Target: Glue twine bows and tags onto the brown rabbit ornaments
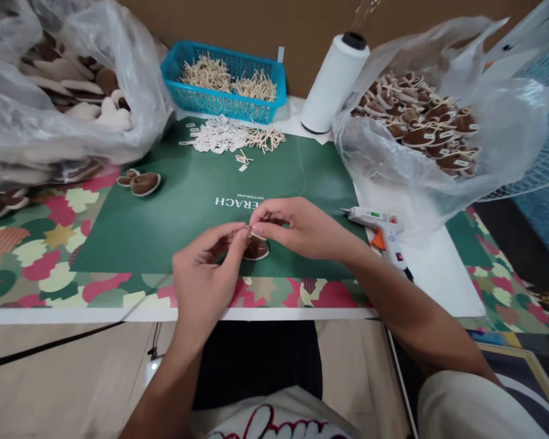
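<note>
Left hand (205, 262) and right hand (297, 228) pinch 1 brown piece (257, 248) at its far end, left of a glue gun (384, 223).

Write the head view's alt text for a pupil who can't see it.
A person's left hand and right hand meet at the top of a small brown piece over a green sheet. Nearby are a blue basket, white spool, glue gun and two filled plastic bags.

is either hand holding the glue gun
No, the glue gun lies on the table, while the left hand and right hand are at a small brown piece.
</note>
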`<action>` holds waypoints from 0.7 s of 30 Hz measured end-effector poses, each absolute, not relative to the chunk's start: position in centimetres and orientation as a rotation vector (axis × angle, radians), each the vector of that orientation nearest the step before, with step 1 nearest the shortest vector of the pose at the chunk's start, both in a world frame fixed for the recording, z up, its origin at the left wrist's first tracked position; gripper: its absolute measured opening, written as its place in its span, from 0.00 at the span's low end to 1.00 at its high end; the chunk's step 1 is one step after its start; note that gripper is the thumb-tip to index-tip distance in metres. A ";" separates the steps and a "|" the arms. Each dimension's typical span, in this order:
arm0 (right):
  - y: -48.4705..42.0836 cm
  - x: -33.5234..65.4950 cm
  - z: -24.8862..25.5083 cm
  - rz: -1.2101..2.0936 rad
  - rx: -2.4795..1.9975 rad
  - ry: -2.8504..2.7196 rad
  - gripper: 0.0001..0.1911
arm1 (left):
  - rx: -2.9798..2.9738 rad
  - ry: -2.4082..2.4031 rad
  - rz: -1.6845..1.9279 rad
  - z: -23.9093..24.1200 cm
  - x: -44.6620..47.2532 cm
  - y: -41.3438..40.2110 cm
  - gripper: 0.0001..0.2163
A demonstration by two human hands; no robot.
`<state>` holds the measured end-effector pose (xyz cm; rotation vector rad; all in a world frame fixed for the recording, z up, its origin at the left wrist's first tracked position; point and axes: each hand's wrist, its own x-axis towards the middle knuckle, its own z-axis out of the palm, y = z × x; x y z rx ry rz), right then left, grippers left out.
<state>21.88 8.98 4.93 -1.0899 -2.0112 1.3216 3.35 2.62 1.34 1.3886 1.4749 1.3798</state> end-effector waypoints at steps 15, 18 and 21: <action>9.6 21.8 2.4 1.121 -1.101 -2.171 0.08 | 2.083 1.590 1.062 0.3 2.7 1.2 0.14; 9.4 21.6 2.1 1.020 -1.117 -2.180 0.06 | 2.117 1.579 1.061 0.2 2.6 1.4 0.13; 9.0 21.7 2.1 0.961 -1.148 -2.123 0.04 | 2.173 1.554 1.077 0.0 2.6 1.4 0.10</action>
